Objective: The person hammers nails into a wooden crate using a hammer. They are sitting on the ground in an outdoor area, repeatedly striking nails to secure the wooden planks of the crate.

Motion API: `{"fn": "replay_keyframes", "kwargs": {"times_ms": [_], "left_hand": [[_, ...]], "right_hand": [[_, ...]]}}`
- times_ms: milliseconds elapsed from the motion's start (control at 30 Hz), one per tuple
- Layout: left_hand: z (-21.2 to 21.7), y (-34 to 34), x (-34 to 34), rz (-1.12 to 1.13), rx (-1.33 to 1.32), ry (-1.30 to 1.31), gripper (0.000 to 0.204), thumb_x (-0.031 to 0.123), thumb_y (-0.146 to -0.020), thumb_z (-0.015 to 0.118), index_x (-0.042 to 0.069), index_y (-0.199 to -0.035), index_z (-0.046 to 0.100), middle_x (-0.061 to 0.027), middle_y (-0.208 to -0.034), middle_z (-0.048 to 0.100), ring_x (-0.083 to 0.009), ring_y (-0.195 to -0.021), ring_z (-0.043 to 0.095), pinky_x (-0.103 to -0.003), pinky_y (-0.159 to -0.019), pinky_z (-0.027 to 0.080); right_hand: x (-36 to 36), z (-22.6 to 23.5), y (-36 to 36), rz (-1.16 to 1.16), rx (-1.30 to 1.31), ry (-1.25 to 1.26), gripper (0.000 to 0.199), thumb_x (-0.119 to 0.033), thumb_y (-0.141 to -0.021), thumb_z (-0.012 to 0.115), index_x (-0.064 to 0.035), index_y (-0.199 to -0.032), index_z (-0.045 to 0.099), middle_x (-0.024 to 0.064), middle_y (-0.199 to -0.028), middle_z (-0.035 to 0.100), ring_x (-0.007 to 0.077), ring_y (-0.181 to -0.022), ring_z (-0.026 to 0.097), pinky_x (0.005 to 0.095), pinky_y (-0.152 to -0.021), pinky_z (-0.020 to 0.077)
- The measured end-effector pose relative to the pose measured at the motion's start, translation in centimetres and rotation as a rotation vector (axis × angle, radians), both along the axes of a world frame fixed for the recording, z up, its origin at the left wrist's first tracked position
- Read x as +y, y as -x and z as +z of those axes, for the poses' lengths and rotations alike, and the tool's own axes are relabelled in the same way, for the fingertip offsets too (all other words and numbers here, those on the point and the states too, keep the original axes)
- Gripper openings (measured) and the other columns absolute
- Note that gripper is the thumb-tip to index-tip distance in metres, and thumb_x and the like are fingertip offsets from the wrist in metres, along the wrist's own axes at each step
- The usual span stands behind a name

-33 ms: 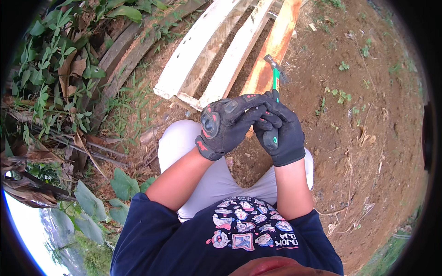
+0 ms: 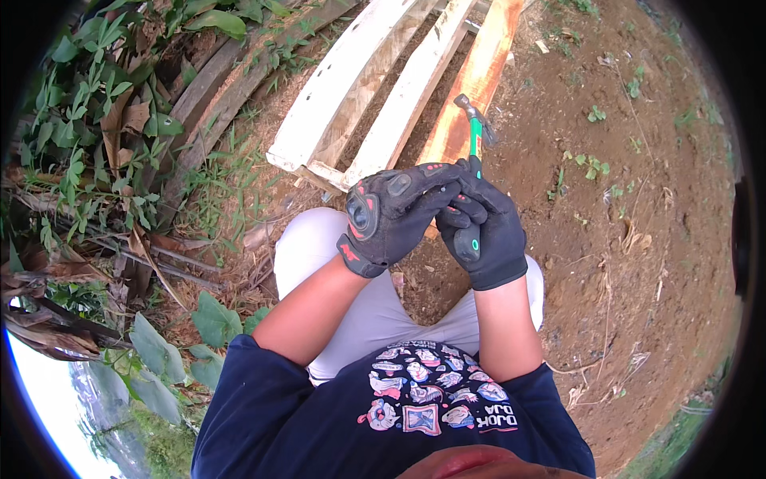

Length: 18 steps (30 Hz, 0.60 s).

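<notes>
Both hands wear black gloves with red marks and meet in front of my knees. My right hand (image 2: 499, 231) is wrapped round the handle of a claw hammer (image 2: 476, 137). The hammer's metal head points away from me, its green shaft rises above the glove, and the dark butt of the grip shows below the fingers. My left hand (image 2: 395, 211) has its fingers pressed together against the fingertips of my right hand. Anything small between those fingertips is too hidden to name. Beyond the hands lies a slatted wooden frame (image 2: 399, 132) of pale boards.
The frame's right-hand board (image 2: 463, 104) is orange-brown, behind the hammer. Weathered planks (image 2: 203, 108) and leafy plants (image 2: 88, 136) lie to the left. Brown soil (image 2: 630, 263) with small weeds spreads to the right. My knees (image 2: 311, 247) are bent below the hands.
The hammer and my right hand have shifted very slightly to the left. My left hand stays against the right one, with the same grip.
</notes>
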State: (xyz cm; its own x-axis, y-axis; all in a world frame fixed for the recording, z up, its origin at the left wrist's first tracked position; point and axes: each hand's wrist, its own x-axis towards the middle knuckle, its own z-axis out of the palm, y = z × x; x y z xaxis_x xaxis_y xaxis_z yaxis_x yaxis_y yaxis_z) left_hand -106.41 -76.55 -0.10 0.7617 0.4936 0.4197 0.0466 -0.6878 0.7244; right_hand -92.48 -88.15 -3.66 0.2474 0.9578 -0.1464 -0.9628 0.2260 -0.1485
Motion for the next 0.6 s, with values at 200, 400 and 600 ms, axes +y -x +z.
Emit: {"fn": "replay_keyframes", "kwargs": {"times_ms": [200, 400, 600], "left_hand": [[-0.4, 1.6, 0.4, 0.058, -0.089, 0.139, 0.028, 0.01, -0.094, 0.078, 0.01, -0.122, 0.081, -0.01, -0.106, 0.082, -0.0225, -0.091, 0.08, -0.035, -0.081, 0.063], [4.0, 6.3, 4.7, 0.16, 0.053, 0.058, 0.02, 0.019, -0.092, 0.081, 0.011, -0.11, 0.085, -0.0085, -0.105, 0.082, -0.018, -0.093, 0.078, -0.033, -0.085, 0.061], [-2.1, 9.4, 13.6, 0.217, 0.407, 0.408, 0.025, 0.026, -0.095, 0.079, 0.007, -0.11, 0.085, -0.0087, -0.108, 0.083, -0.0153, -0.101, 0.077, -0.032, -0.093, 0.06]], "right_hand": [[1.1, 1.1, 1.3, 0.061, -0.011, -0.002, 0.026, -0.009, -0.104, 0.058, 0.0006, -0.128, 0.059, 0.0096, -0.104, 0.07, 0.0118, -0.079, 0.061, 0.0271, -0.067, 0.0493], [3.0, 3.2, 3.5, 0.087, -0.423, 0.338, 0.029, -0.014, -0.097, 0.072, -0.004, -0.121, 0.059, 0.0032, -0.088, 0.064, 0.0065, -0.06, 0.053, 0.0246, -0.055, 0.0455], [1.8, -0.9, 3.9, -0.019, -0.818, 0.674, 0.031, -0.008, -0.089, 0.079, -0.0054, -0.11, 0.056, 0.005, -0.076, 0.062, 0.0091, -0.046, 0.05, 0.0274, -0.041, 0.0413]]}}
